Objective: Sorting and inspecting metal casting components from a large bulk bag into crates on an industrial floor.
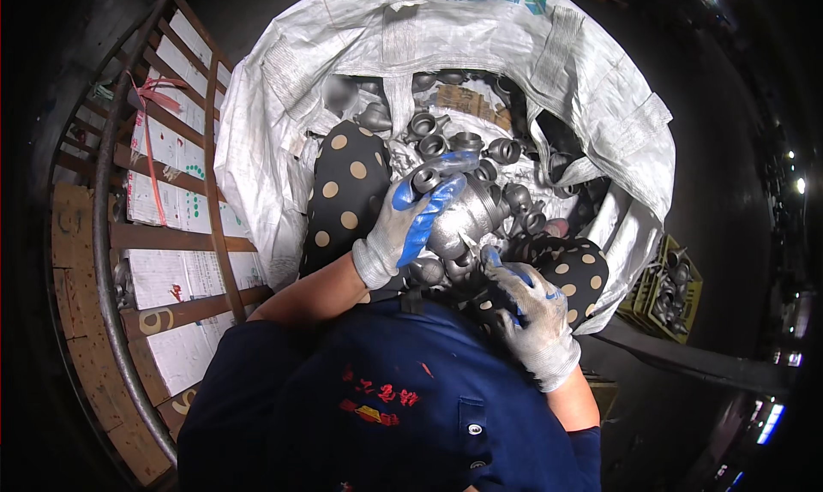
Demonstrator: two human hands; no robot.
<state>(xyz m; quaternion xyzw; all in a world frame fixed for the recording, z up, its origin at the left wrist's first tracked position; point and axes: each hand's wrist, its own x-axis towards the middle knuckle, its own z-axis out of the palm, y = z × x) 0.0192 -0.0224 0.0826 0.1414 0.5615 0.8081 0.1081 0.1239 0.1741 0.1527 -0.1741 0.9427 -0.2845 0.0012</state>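
My left hand (420,213), in a grey glove with blue coating, grips a large rounded silver-grey metal casting (459,228) with a round, open-ended neck at its upper left. The casting is held over the open bag, between my dotted, dark-covered knees. At its lower right, my right hand (530,308) is closed, in a matching worn glove. A thin, pale pointed piece (470,240) shows against the casting by the right fingertips. Whether it is a tool in that hand cannot be made out. Several smaller metal fittings (504,151) lie loose beyond the casting.
The big white woven bag (300,55) surrounds the work, its rim folded outward. A brown cardboard piece (471,104) lies among the fittings. On the left stands a rusty metal rack (107,226) beside wooden slats and white boards. A yellow crate (639,308) of metal parts sits at right.
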